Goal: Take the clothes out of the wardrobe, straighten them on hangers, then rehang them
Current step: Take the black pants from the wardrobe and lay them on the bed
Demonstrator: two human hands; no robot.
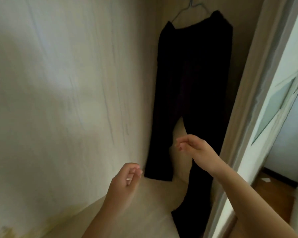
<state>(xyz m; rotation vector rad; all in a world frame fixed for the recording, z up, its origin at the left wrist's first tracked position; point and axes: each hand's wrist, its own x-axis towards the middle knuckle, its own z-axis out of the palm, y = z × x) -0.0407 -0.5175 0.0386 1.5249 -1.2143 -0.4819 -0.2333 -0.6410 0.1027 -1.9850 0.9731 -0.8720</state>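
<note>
Black trousers (193, 79) hang by the waist from a thin wire hanger (187, 9) inside the pale wardrobe. Their two legs spread apart toward the bottom. My right hand (191, 145) hovers in front of the gap between the legs, fingers loosely curled, holding nothing. My left hand (126, 179) is lower and to the left, just beside the hem of the left trouser leg, fingers loosely curled and holding nothing. Whether either hand touches the cloth cannot be told through the blur.
The wardrobe's side panel (58, 83) fills the left. Its floor (144, 212) lies below my hands. The wardrobe's right frame edge (248, 117) runs diagonally, with a white door (282, 100) and wooden room floor (275, 194) beyond.
</note>
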